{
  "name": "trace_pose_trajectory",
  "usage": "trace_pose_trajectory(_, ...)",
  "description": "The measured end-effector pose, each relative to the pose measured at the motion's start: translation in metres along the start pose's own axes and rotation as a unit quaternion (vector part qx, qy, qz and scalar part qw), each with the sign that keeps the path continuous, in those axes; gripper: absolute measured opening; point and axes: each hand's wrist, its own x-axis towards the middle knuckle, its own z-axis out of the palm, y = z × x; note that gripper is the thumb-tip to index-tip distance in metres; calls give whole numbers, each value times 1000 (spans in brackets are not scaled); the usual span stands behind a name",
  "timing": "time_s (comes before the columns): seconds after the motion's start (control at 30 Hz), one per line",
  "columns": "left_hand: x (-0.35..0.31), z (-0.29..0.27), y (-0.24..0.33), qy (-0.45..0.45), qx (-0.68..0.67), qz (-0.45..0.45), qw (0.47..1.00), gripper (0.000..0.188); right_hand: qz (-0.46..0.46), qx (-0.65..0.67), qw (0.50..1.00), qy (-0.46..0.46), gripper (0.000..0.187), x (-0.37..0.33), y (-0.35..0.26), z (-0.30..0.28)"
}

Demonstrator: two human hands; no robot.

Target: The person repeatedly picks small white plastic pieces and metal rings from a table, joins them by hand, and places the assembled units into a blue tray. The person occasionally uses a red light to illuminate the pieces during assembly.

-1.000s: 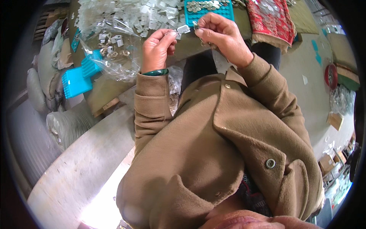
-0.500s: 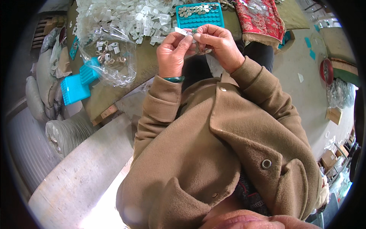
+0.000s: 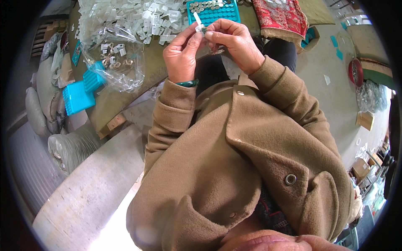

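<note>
Up close, small clear plastic piece (image 3: 197, 25) pinched between left hand (image 3: 181, 54) and right hand (image 3: 234, 44) fingers, above teal tray (image 3: 217, 12).

Both hands meet above the counter's (image 3: 125, 104) near edge, the left hand (image 3: 181, 56) left of the right hand (image 3: 234, 44), a small clip (image 3: 197, 21) between their fingertips. Behind them a tray (image 3: 213, 10) sits on the counter, a heap of small plastic pieces (image 3: 130, 16) to its left and a folded cloth (image 3: 278, 16) to its right. A plastic bag (image 3: 115, 62) lies left of the hands, two stacked trays (image 3: 81, 90) at the left edge.
</note>
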Motion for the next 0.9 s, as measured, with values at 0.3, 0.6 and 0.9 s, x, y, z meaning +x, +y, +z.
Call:
trace_pose_trajectory(0.3,-1,6,1,18,-104,-56,993,27,-138,-208,967,58,20,-4,4,9)
trace_pose_trajectory(0.6,3,1,-2,-8,-26,12,1000,27,-128,-65,987,70,12,-1,13,12)
trace_pose_trajectory(0.9,5,-1,-5,-15,132,67,989,30,-42,-62,997,7,8,6,8,-1)
